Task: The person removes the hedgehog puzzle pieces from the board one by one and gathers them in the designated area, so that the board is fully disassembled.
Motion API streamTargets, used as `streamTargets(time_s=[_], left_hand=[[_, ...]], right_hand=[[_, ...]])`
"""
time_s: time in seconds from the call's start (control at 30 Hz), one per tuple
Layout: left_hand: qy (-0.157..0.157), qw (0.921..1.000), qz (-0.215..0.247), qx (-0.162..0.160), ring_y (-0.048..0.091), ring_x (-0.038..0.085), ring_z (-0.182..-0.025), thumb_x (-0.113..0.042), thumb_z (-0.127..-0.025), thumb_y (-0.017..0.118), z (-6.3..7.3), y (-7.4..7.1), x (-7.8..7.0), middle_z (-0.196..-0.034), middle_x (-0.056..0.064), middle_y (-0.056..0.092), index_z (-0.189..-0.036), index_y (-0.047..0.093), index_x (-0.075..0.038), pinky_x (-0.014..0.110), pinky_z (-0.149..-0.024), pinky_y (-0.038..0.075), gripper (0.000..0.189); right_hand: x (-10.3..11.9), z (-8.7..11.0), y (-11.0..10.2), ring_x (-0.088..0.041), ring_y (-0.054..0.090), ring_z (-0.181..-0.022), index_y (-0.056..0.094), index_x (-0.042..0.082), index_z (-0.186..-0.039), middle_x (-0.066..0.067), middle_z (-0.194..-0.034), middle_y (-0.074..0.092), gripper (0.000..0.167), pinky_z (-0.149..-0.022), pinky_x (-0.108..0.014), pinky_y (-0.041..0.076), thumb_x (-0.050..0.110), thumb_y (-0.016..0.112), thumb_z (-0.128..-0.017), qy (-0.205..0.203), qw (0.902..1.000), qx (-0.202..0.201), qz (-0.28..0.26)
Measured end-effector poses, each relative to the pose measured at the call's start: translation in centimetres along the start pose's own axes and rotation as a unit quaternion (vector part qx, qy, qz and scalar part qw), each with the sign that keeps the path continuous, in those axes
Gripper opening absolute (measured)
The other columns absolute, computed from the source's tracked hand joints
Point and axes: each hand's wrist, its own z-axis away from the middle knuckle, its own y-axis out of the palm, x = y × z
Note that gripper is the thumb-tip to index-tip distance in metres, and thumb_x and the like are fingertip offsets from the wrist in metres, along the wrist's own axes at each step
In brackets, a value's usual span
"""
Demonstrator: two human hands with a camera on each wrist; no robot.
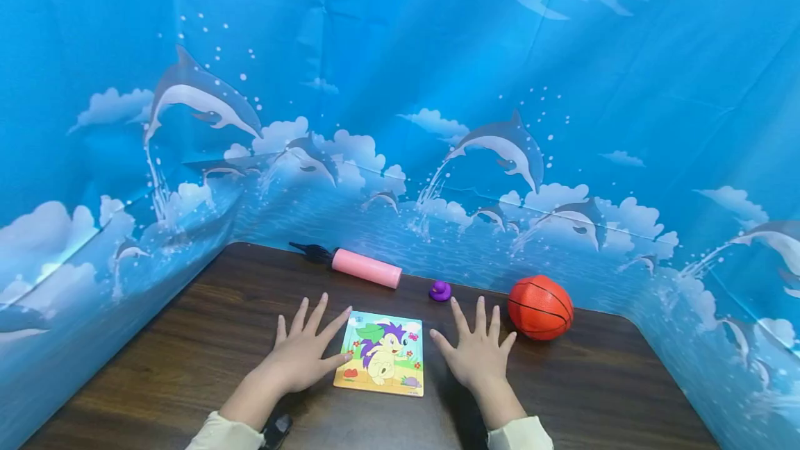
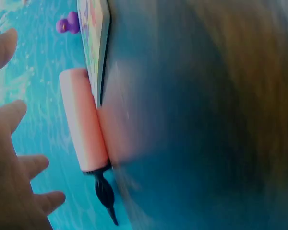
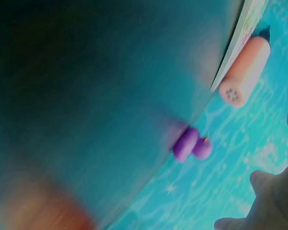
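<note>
Hedgehog puzzle (image 1: 382, 356) there on the dark table (image 1: 187, 325), lying between the person's left hand (image 1: 300, 356) and right hand (image 1: 478, 356), both spread wide and holding nothing, left thumb (image 1: 337, 361) over the puzzle's edge. Beyond the left hand lies a pink pump (image 1: 365, 267); just past the right, a purple duck (image 1: 440, 291), with an orange ball (image 1: 540, 307) to that hand's right.

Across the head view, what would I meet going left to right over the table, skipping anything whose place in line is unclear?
Left hand → hedgehog puzzle → right hand → red ball.
</note>
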Motion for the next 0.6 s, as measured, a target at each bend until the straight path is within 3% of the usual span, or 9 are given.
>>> streamTargets(time_s=[0.2, 0.37, 0.5, 0.6], left_hand=[[0.061, 0.997, 0.011, 0.046, 0.008, 0.046, -0.148, -0.054, -0.092, 0.063, 0.3, 1.1, -1.3, -0.163, 0.016, 0.017, -0.153, 0.04, -0.027, 0.076, -0.109, 0.004, 0.07], [0.13, 0.9878, -0.01, 0.085, 0.016, 0.045, -0.147, -0.056, -0.092, 0.062, 0.8, 1.7, -3.1, -0.159, 0.021, 0.027, -0.15, 0.045, -0.021, 0.075, -0.109, 0.013, 0.07], [0.177, 0.976, -0.058, 0.112, 0.024, 0.04, -0.146, -0.059, -0.091, 0.059, 0.6, 2.2, -4.6, -0.155, 0.017, 0.037, -0.145, 0.052, -0.017, 0.069, -0.11, 0.022, 0.069], [0.188, 0.9695, -0.082, 0.134, 0.028, 0.034, -0.145, -0.062, -0.091, 0.058, 0.3, 2.4, -5.3, -0.153, 0.012, 0.041, -0.137, 0.059, -0.014, 0.063, -0.112, 0.027, 0.066]], right_hand=[[3.2, -0.9, 1.1, -0.048, 0.01, -0.147, 0.032, 0.034, -0.155, -0.018, -0.163, 0.018, 0.072, -0.107, -0.078, 0.007, 0.068, 0.047, -0.093, -0.067, 0.9977, 0.0, -0.01], [6.7, -1.8, 1.4, -0.046, 0.029, -0.142, 0.042, 0.031, -0.151, -0.018, -0.157, 0.032, 0.065, -0.106, -0.076, 0.02, 0.065, 0.044, -0.096, -0.127, 0.9915, 0.021, -0.017], [9.5, -2.7, 1.1, -0.043, 0.044, -0.131, 0.056, 0.025, -0.142, -0.02, -0.145, 0.047, 0.054, -0.101, -0.066, 0.038, 0.052, 0.059, -0.095, -0.174, 0.9831, 0.055, -0.013], [11.3, -3.4, 1.0, -0.037, 0.055, -0.114, 0.063, 0.02, -0.135, -0.021, -0.133, 0.051, 0.05, -0.091, -0.055, 0.05, 0.039, 0.072, -0.09, -0.186, 0.9769, 0.1, -0.035]])
